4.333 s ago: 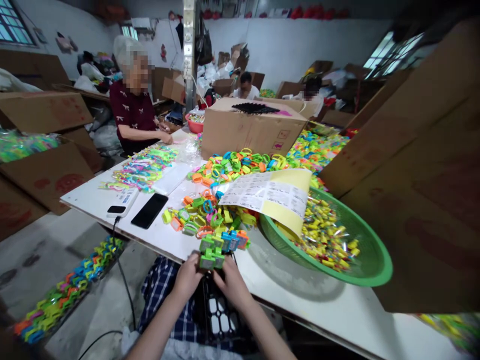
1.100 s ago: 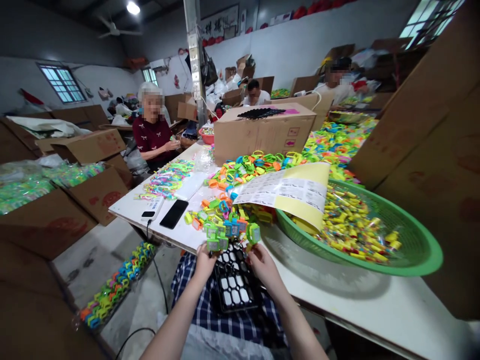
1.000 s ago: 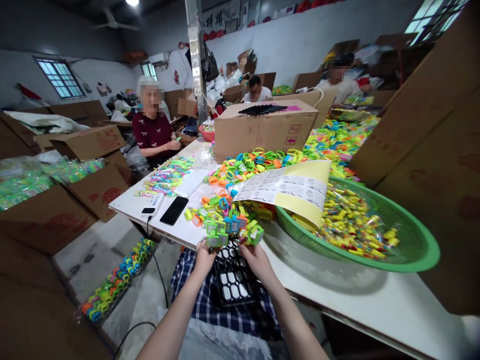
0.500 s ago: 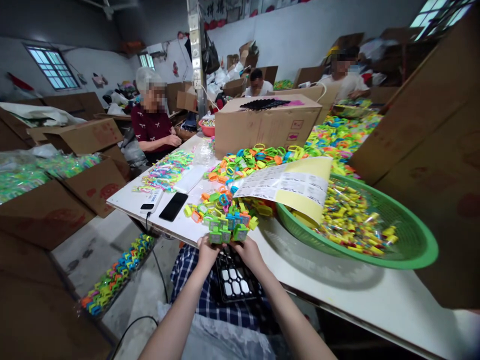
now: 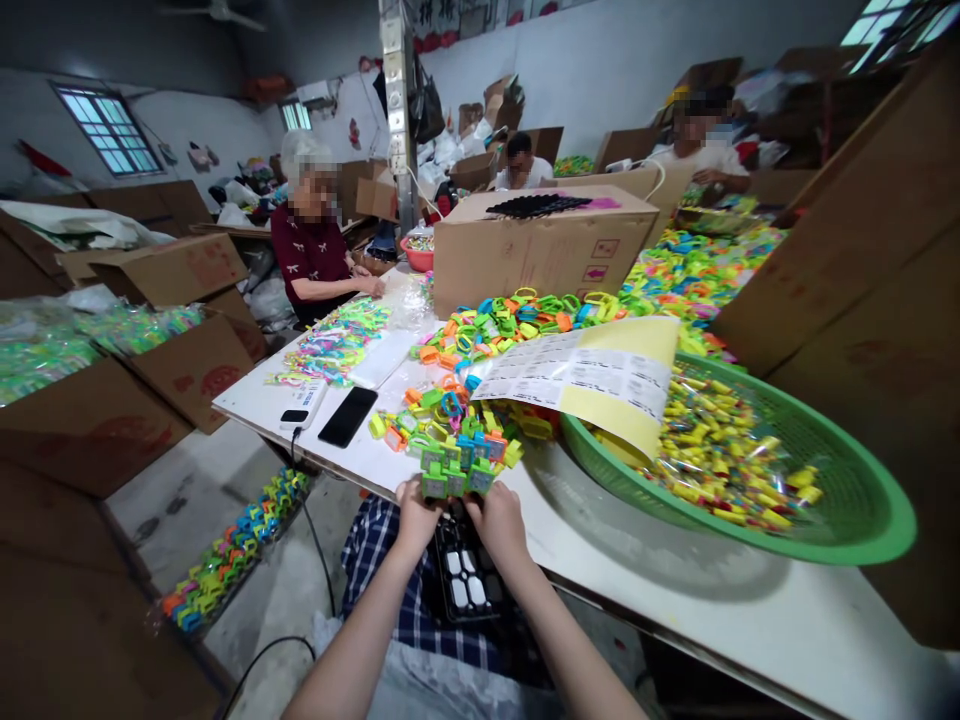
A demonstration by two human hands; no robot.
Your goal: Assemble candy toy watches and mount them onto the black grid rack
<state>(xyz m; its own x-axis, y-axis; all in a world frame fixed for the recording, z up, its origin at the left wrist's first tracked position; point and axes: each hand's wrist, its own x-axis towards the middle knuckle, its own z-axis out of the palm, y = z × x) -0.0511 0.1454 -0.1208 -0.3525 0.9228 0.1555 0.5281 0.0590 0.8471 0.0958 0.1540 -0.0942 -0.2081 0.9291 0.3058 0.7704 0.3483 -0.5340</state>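
Several green toy watches [image 5: 454, 485] stand upright in a row at the far end of a black plastic tray [image 5: 480, 608], with blue and orange ones behind them. My left hand [image 5: 417, 515] is closed at the left end of this row, gripping a green toy watch. At the right end, my right hand [image 5: 498, 518] curls its fingers around another; its fingertips are partly hidden. The tray rests on my lap over a checked cloth [image 5: 379, 560], and white pieces [image 5: 461, 578] sit in its near pockets.
On the white table [image 5: 622, 530] are a pile of toy watches [image 5: 517, 315], a label sheet [image 5: 585, 380], a green basket [image 5: 847, 530] of small wrapped yellow items, a phone [image 5: 347, 416] and a carton [image 5: 540, 245]. Co-workers sit beyond. A filled strip [image 5: 232, 555] lies at lower left.
The view has shifted slightly, so the basket and label sheet sit further right. My hands stay at the tray's far end, and the green toy watches sit slightly lower in view.
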